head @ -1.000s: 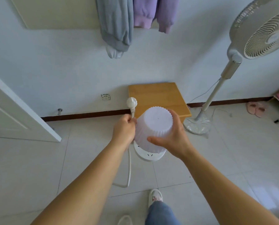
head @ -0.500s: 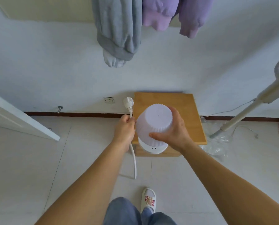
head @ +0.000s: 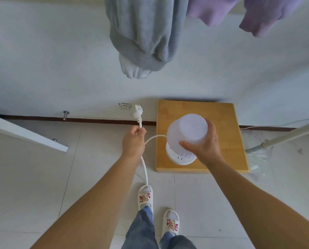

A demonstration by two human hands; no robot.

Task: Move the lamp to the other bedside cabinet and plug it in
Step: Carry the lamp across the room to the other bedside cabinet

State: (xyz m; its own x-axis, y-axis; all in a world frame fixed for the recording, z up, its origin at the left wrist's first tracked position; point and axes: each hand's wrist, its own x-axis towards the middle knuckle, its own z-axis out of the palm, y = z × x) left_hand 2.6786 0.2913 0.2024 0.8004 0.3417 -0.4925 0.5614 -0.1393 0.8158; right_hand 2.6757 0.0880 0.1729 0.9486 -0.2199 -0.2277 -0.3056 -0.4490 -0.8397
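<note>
— White ribbed shade, white round base: where is the lamp sitting?
— Over the wooden bedside cabinet, toward its front left part. Whether the base touches the top, I cannot tell. The right hand is wrapped around the shade, thumb on the near side, fingers on the far right side.
— And the left hand?
— Closed on the white cord a little below the plug, which points up toward the wall socket but stays apart from it. From the fist the cord loops right to the lamp's base and also hangs down toward the floor near the slippers.
— Anything else nearby?
— Grey and purple garments hang on the wall above, and a fan pole leans in at the right.
</note>
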